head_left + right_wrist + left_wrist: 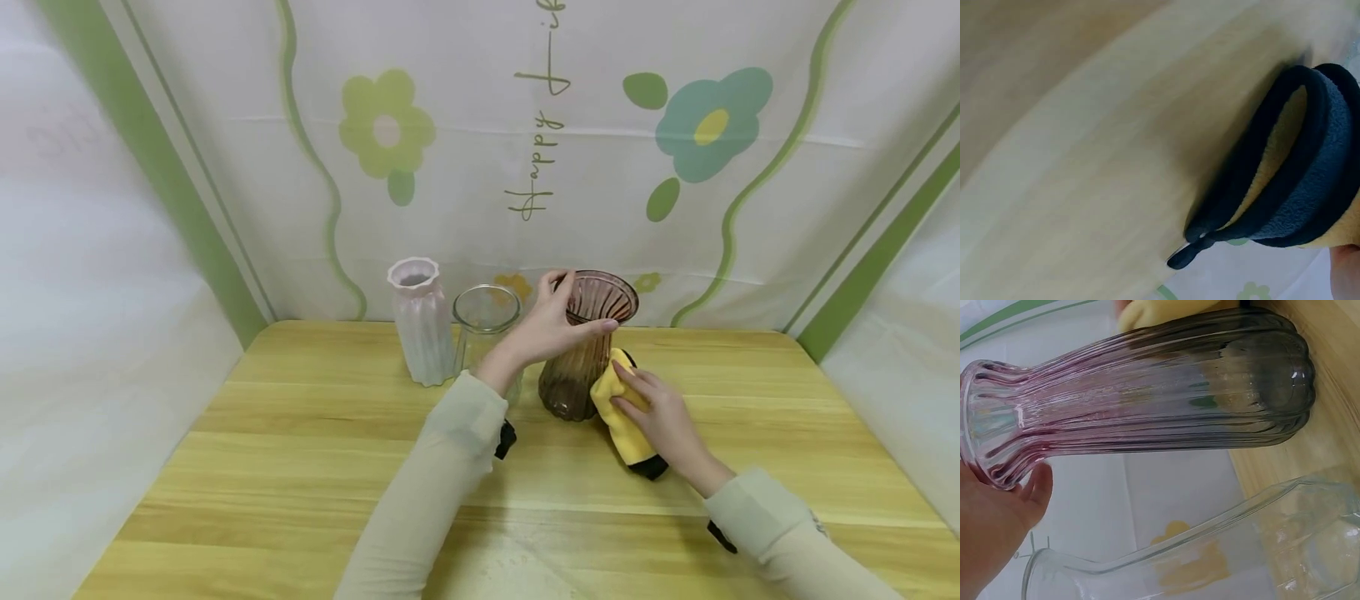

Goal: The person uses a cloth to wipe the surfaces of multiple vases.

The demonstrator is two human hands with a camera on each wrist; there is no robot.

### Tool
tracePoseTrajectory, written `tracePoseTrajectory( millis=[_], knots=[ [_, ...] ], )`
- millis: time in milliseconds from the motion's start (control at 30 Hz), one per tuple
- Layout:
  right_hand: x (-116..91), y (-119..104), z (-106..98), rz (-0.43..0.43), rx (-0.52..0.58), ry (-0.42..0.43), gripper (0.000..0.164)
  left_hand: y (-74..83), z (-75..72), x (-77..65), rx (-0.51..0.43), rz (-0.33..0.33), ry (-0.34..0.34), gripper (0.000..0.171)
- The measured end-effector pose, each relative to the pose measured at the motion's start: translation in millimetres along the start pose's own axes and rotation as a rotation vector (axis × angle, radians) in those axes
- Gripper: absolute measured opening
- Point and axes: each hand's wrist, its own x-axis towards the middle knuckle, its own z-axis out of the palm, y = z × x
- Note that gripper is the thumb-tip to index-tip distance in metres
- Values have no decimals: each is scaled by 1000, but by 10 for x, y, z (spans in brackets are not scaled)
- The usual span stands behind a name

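A ribbed glass vase [572, 385], purple at its flared top and smoky grey toward its base, stands on the table. My left hand [551, 325] grips it at the rim, fingers at the far side and thumb at the near side; the left wrist view shows this hand [997, 519] beside the vase's neck. With my right hand [666, 421] I pinch a folded yellow cloth [624, 429] against the vase's lower right side. The right wrist view shows the cloth's dark edging and a blue-grey layer [1325, 169], and only a sliver of the hand [1345, 272].
Left of the purple vase stands a clear glass vase [467, 346], partly hidden by my left forearm. Beside it is a white-pink fluted vase [426, 342]. They stand near the back edge of the wooden table [300, 433], before a flower-printed curtain [465, 208].
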Motion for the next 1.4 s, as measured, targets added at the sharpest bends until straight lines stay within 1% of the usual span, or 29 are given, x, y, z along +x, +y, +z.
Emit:
tracePoseTrajectory(
  millis=[100, 167, 300, 433, 533, 667, 800, 933, 1033, 1200, 1300, 1400],
  knots=[
    [-25, -5, -11, 31, 7, -47, 53, 7, -15, -2, 45, -1, 9, 100],
    [-34, -8, -15, 30, 3, -50, 53, 8, -24, -3, 63, 1, 8, 100],
    [-8, -15, -20, -31, -10, 19, 54, 5, -38, -10, 60, 2, -5, 99],
    [87, -69, -50, -90, -19, 104, 56, 3, -52, -15, 67, -2, -16, 97],
    [184, -140, -99, -93, 5, 157, 58, 7, -58, -15, 76, -6, -24, 96],
    [296, -226, -154, -74, 70, 212, 59, 10, -61, -13, 75, -8, -32, 94],
    [328, -256, -149, -68, 110, 224, 59, 7, -60, -16, 64, -6, -36, 94],
    [266, -209, -99, -68, 92, 194, 59, 10, -57, -23, 49, 2, -35, 95],
    [184, -149, -58, -57, 70, 149, 58, 18, -47, -27, 34, 5, -22, 98],
    [55, -77, -13, 13, 31, 46, 55, 17, -27, -18, 16, 5, 2, 103],
    [13, -67, -6, 49, 27, -1, 52, 9, -28, -13, 19, 6, 2, 100],
    [-6, -59, -12, 52, 25, -16, 51, 7, -39, -17, 21, 11, -12, 96]
  ],
)
